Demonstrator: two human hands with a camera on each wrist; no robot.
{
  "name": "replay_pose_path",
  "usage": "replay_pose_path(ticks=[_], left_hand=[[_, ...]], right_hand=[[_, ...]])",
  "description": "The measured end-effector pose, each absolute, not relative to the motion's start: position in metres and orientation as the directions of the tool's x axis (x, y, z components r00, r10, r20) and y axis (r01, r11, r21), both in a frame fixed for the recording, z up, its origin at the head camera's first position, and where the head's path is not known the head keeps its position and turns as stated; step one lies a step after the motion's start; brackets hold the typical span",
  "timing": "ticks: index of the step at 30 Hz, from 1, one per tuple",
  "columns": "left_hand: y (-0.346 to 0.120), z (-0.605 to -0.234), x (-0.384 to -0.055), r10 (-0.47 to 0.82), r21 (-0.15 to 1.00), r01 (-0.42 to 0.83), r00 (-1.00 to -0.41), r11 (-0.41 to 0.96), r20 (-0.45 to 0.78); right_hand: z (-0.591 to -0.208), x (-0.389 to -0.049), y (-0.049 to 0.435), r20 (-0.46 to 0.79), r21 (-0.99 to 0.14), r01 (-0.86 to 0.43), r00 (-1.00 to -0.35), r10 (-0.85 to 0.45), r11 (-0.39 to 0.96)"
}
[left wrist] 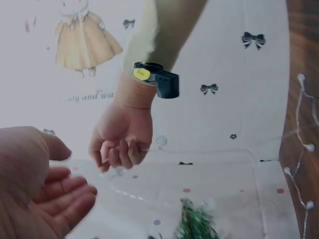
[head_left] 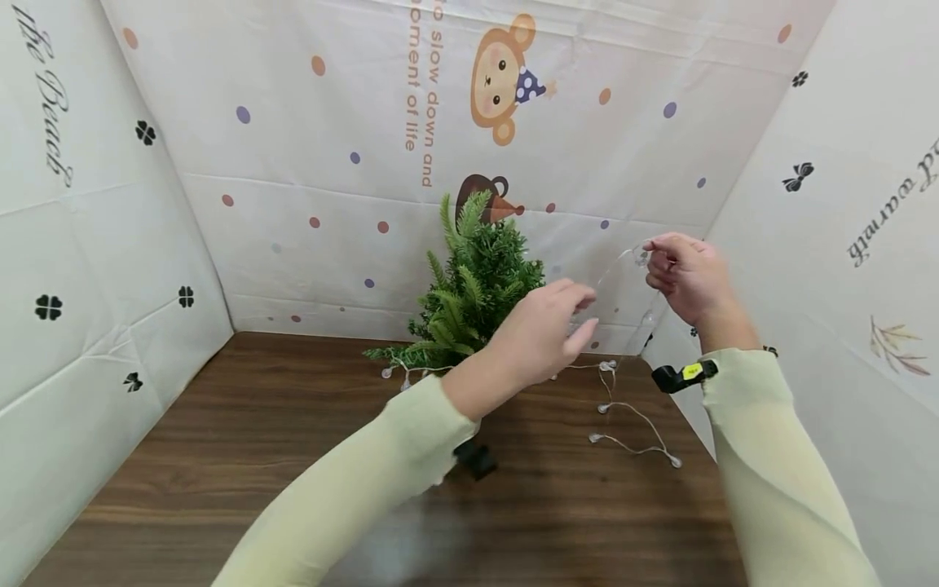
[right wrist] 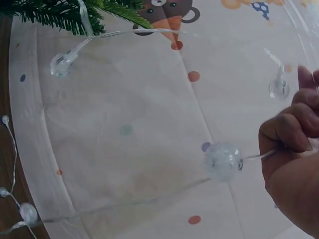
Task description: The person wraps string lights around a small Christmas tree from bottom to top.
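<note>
While the right hand [head_left: 689, 277] grips the lights [right wrist: 223, 162] in curled fingers, the left hand [head_left: 539, 330] holds nothing: its fingers are loosely bent, with the thumb apart from them. Lights are at the right fingertips, one clear bulb [head_left: 641, 257] just beside them. From there the wire [right wrist: 149, 31] arcs down and left of the right fingers toward the tree [head_left: 469, 293]; another stretch hangs below those fingers toward the table [head_left: 220, 456]. Right wrist view: wire runs into the fist, with a crackled-looking bulb a little way outside it.

Tree stands left of the left fingertips, partly hidden by that hand; can't tell whether the lights touch its branches. On the table below the right fingers, more wire zigzags with several bulbs on it; a few others lie left of the left fingers, by the tree's foot. Left and right fingers are apart, right ones higher in the head view.

Behind the fingers, a white cloth [head_left: 279, 269] with dots; monkey print [head_left: 499, 81] up and left of the right fingers. Black wrist camera [head_left: 685, 375] with yellow label sits below the right fingers.
</note>
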State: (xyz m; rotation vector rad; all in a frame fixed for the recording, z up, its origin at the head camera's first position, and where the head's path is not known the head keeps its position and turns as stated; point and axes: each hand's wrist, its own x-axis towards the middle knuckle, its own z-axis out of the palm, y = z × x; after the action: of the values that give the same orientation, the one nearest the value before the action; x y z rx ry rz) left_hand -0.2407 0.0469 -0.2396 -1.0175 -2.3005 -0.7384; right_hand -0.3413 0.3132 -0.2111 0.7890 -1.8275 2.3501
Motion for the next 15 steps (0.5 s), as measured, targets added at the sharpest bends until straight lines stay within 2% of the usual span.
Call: replay_pose_path(ticks=[3,6,11,15], left_hand=[[0.072,-0.226,-0.256,0.447,0.331,0.676,-0.705,0.659,0.550],[0.091,-0.215,-0.271,0.393,0.330,0.590,-0.771,0.737,0.501],[0.111,-0.204,-0.286,0.352,0.236,0.492,-0.818,0.838,0.455],[0.118,-0.200,-0.289,0.357,0.170,0.473,-0.816,0.865,0.454]], right_hand=[[-0.213,-0.345,0.311,0.428,-0.897,-0.359,-0.851,-0.304,-0.257],[-0.214,-0.346,0.309,0.438,-0.897,-0.375,-0.828,-0.350,-0.235],[-0.215,-0.346,0.307,0.465,-0.885,-0.397,-0.777,-0.425,-0.243],[-0.214,-0.346,0.307,0.492,-0.870,-0.419,-0.739,-0.460,-0.259]])
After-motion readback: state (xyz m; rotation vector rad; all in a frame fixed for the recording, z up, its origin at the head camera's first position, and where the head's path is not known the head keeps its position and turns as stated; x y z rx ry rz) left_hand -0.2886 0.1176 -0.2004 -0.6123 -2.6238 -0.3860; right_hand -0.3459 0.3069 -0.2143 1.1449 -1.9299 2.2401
